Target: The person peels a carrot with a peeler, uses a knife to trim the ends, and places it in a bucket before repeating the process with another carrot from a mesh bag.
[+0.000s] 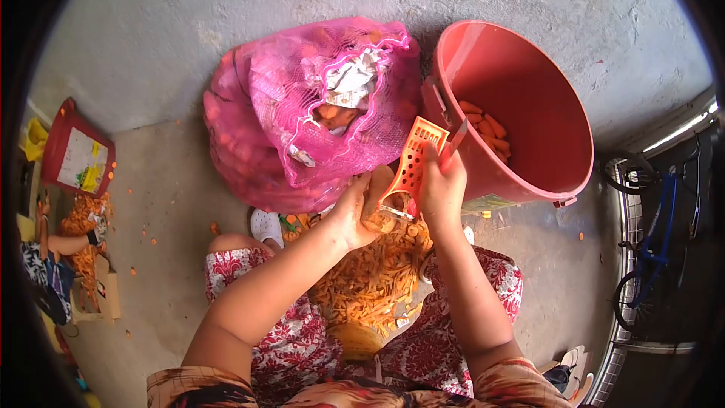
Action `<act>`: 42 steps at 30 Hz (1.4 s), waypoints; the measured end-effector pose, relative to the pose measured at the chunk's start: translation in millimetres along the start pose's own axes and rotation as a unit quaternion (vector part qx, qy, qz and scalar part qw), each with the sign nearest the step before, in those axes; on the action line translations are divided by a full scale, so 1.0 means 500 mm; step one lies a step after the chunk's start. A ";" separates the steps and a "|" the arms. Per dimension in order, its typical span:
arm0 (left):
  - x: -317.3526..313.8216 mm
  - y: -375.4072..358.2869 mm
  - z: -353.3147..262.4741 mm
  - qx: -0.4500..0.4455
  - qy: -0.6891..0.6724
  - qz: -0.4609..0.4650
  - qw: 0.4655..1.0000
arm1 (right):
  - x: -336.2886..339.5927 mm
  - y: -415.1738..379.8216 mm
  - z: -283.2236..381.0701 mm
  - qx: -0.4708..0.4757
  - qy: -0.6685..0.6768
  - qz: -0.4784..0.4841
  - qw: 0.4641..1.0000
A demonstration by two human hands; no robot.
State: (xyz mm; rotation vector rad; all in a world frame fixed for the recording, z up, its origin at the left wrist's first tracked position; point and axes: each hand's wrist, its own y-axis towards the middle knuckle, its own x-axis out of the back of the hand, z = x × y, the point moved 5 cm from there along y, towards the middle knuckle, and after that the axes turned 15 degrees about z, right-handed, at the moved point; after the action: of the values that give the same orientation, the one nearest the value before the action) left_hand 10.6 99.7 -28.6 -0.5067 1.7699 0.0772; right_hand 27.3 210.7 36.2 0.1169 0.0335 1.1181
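Observation:
My left hand (pixel 353 215) is closed around a dull orange-brown carrot (pixel 377 189), held in front of me above my lap. My right hand (pixel 444 185) grips an orange plastic peeler (pixel 415 153) with a perforated handle, its blade end pointing down beside the carrot. A thin reddish-brown piece (pixel 455 142) also sticks out by the right hand; I cannot make out what it is. Below both hands, orange peelings (pixel 370 279) lie heaped between my legs. Straight ahead sits a pink mesh sack (pixel 264 106) of carrots. On its right, a tilted red bucket (pixel 521 57) holds several peeled carrots (pixel 491 132).
A grey wall (pixel 189 30) rises behind the sack and bucket. At the far left are another person's arm (pixel 68 244), more peelings (pixel 83 215) and a smaller red bucket (pixel 57 143). A blue bicycle (pixel 657 234) stands at the right. Sandals (pixel 578 374) lie at lower right.

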 end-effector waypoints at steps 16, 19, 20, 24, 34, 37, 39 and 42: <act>0.020 -0.025 -0.141 -0.226 0.510 -0.130 0.820 | 0.015 0.006 -0.053 -0.090 -0.021 0.010 0.996; 0.001 -0.042 -0.173 -0.276 0.644 -0.151 0.698 | 0.003 -0.021 -0.117 -0.156 0.018 0.054 0.986; 0.010 -0.046 -0.179 -0.291 0.619 -0.143 0.715 | -0.003 -0.034 -0.139 -0.177 0.026 0.061 0.982; 0.013 -0.050 -0.169 -0.198 0.265 -0.089 0.939 | -0.045 -0.079 -0.140 -0.203 -0.050 0.091 0.974; 0.048 -0.021 -0.151 -0.224 0.102 -0.007 0.969 | -0.078 -0.092 -0.077 -0.134 -0.210 0.149 0.957; 0.049 -0.018 -0.130 -0.206 0.098 0.011 0.974 | -0.070 -0.088 -0.079 -0.127 -0.212 0.138 0.959; 0.043 -0.014 -0.119 -0.196 0.099 0.023 0.975 | -0.063 -0.083 -0.083 -0.137 -0.207 0.131 0.960; 0.033 -0.012 -0.113 -0.192 0.097 0.021 0.976 | -0.054 -0.078 -0.091 -0.145 -0.206 0.122 0.960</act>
State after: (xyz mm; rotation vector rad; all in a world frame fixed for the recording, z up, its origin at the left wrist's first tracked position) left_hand -41.5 71.3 -27.9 -0.7758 1.9673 0.4181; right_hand 46.3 173.0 -14.2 0.0894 -0.5282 1.3128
